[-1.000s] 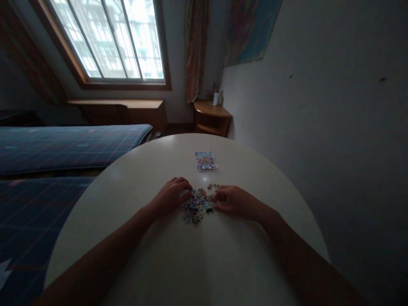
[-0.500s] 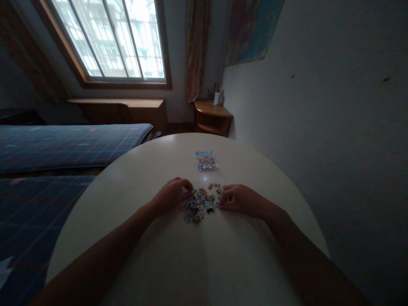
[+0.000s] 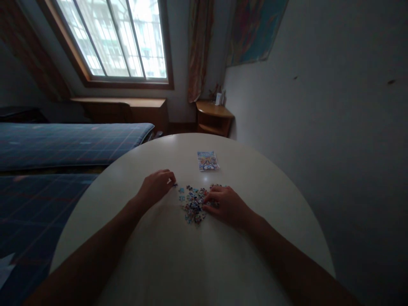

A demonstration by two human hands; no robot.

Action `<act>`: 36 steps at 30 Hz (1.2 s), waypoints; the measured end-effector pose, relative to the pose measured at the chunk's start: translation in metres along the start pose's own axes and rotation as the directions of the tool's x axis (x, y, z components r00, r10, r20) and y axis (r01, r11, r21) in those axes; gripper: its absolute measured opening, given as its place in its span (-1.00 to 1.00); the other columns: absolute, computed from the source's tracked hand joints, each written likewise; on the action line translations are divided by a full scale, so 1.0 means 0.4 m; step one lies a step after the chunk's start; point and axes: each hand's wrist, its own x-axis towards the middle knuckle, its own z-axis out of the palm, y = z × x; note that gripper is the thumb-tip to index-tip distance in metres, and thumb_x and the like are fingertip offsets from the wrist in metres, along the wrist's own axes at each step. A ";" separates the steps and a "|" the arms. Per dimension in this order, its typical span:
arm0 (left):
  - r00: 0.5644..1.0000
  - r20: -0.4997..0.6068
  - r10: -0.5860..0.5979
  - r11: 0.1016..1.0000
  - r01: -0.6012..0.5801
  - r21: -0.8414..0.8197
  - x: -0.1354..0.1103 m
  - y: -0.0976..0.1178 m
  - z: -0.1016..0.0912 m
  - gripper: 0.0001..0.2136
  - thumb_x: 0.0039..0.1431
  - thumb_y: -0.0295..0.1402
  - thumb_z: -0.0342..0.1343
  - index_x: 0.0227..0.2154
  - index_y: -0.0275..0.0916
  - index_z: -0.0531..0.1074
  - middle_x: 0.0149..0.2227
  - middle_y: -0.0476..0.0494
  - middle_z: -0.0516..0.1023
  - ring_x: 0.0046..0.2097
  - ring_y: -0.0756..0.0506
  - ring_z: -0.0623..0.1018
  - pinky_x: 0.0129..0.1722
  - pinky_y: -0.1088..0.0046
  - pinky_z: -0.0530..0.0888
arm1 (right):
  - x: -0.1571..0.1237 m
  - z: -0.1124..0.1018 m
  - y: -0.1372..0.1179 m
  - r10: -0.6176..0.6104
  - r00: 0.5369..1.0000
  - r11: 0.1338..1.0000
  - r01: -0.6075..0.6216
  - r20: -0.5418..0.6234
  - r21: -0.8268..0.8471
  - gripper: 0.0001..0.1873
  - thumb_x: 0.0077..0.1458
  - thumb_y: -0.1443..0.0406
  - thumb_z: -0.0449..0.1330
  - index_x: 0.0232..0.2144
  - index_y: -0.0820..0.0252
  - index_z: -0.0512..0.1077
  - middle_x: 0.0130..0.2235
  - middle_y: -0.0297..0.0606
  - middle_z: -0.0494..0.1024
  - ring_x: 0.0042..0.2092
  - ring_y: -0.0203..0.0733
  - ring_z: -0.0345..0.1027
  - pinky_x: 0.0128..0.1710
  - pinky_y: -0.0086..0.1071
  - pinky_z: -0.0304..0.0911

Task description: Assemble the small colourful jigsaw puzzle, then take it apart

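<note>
A heap of small multicoloured jigsaw puzzle pieces lies on the round white table. Left of the heap, my left hand is closed, its fingertips pinching a dark puzzle piece at the tabletop. Two light-blue pieces lie apart between this hand and the heap. My right hand reaches over the heap's right side, thumb and fingers apart, fingertips touching the pieces. Its palm hides some pieces at the right. Beyond the heap lies a printed picture sheet or packet.
A bed with a blue plaid cover stands left of the table. Behind are a wooden desk under the window and a corner shelf. A white wall runs along the right.
My left hand has moved left, away from the heap. My right hand has moved left onto the heap. Light-blue pieces now show separately at the heap's left.
</note>
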 end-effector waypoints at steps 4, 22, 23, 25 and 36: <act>1.000 0.018 -0.019 1.000 0.019 0.009 0.003 0.000 0.000 -0.88 0.14 -0.46 0.08 -0.39 -0.17 0.52 -0.29 -0.09 0.59 -0.29 -0.11 0.56 -0.31 0.43 0.41 | 0.000 0.002 0.013 -0.027 1.000 0.997 0.027 -0.003 0.066 -0.93 0.10 0.28 0.30 -0.31 0.12 0.55 -0.23 -0.23 0.56 -0.18 -0.18 0.44 -0.12 -0.30 0.20; 0.994 0.019 0.105 0.990 -0.102 -0.095 0.000 0.033 0.016 -0.86 0.26 -0.33 0.08 -0.28 -0.14 0.54 -0.17 -0.09 0.58 -0.15 -0.12 0.55 -0.16 0.37 0.45 | 0.000 -0.069 0.119 0.217 0.951 0.964 -0.244 -0.218 -0.103 -0.92 0.12 0.30 0.25 -0.40 0.19 0.50 -0.31 -0.20 0.57 -0.31 -0.18 0.40 -0.25 -0.32 0.23; 0.987 0.045 0.153 0.981 -0.146 -0.126 -0.003 0.041 0.008 -0.88 0.25 -0.31 0.10 -0.29 -0.13 0.54 -0.19 -0.08 0.58 -0.18 -0.10 0.55 -0.16 0.39 0.44 | -0.002 -0.073 0.135 0.240 0.945 0.950 -0.276 -0.223 -0.146 -0.92 0.11 0.30 0.25 -0.42 0.19 0.51 -0.30 -0.20 0.57 -0.30 -0.16 0.40 -0.25 -0.31 0.23; 0.947 0.142 0.289 0.938 -0.250 -0.239 -0.013 0.062 -0.010 -0.88 0.22 -0.27 0.15 -0.30 -0.14 0.55 -0.26 -0.06 0.58 -0.27 -0.06 0.54 -0.24 0.45 0.43 | -0.007 -0.077 0.161 0.295 0.933 0.928 -0.331 -0.206 -0.172 -0.89 0.11 0.28 0.24 -0.42 0.18 0.52 -0.30 -0.20 0.57 -0.31 -0.16 0.41 -0.27 -0.31 0.22; 0.804 0.344 0.485 0.850 -0.340 -0.402 -0.047 0.127 -0.030 -0.89 0.04 -0.36 0.29 -0.33 -0.14 0.52 -0.34 0.02 0.54 -0.33 -0.03 0.51 -0.34 0.51 0.36 | -0.016 -0.061 0.057 -0.098 0.994 0.988 0.093 0.038 0.125 -0.90 0.09 0.24 0.32 -0.34 0.13 0.56 -0.26 -0.26 0.56 -0.24 -0.22 0.42 -0.17 -0.37 0.25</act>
